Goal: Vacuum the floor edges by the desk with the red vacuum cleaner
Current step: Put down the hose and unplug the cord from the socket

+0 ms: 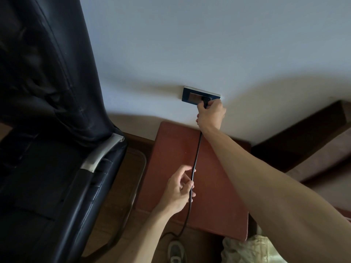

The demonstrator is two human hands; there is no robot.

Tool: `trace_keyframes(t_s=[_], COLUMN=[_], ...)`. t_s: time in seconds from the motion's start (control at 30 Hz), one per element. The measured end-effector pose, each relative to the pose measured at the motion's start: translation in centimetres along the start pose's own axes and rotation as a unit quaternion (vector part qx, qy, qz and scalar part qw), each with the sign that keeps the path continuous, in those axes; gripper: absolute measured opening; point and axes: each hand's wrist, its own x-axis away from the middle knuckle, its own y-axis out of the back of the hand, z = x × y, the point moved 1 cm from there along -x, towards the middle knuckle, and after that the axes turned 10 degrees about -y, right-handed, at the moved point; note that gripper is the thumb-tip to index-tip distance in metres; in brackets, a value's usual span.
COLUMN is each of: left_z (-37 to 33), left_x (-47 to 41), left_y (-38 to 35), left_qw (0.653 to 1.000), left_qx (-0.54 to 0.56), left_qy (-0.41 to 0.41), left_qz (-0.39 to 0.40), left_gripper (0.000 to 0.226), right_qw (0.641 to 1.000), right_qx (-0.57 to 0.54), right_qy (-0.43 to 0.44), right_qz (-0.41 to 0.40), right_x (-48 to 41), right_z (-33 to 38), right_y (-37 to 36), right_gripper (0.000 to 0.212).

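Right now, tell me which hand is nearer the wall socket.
Right. The right hand grips the plug right at the wall socket; the left hand holds the black cord well below it.

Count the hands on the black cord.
2. The right hand grips the plug at the wall socket; the left hand holds the cord lower, over the red-brown surface.

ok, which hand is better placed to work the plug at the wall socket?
Right. The right hand grips the plug at the wall socket; the left hand only holds the cord lower down.
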Motion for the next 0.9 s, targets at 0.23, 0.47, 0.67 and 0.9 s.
trace_keyframes(t_s=[0.23,0.47,0.67,0.9], left_z=[-0.5,-0.7,0.4,2.5], left_x=[0.4,0.6,1.5,5.9], left_y=[0.1,0.6,0.4,1.1], left_qw=[1.0,1.0,0.997,0.993], left_qx=[0.003,0.013,-0.037,0.02], left_qy=[0.009,0.014,0.034,0.112], left_qz=[-0.004,-0.007,0.053,0.02], left_gripper=[0.03,0.031,0.034,0.029], right_qw=[0.999,0.998,0.992,0.994], right_qx=[0.039,0.062,0.118,0.088], right_qy=[0.029,0.011,0.045,0.023], right_qz=[-0.002,-0.015,0.014,0.058], right_x=[-0.6,0.0,2.5,5.9], right_z=[-0.1,0.0,-1.3,-5.3], right_y=[-0.1,-0.3,-0.3,-0.5], right_gripper=[0.036,0.031,0.023,0.029])
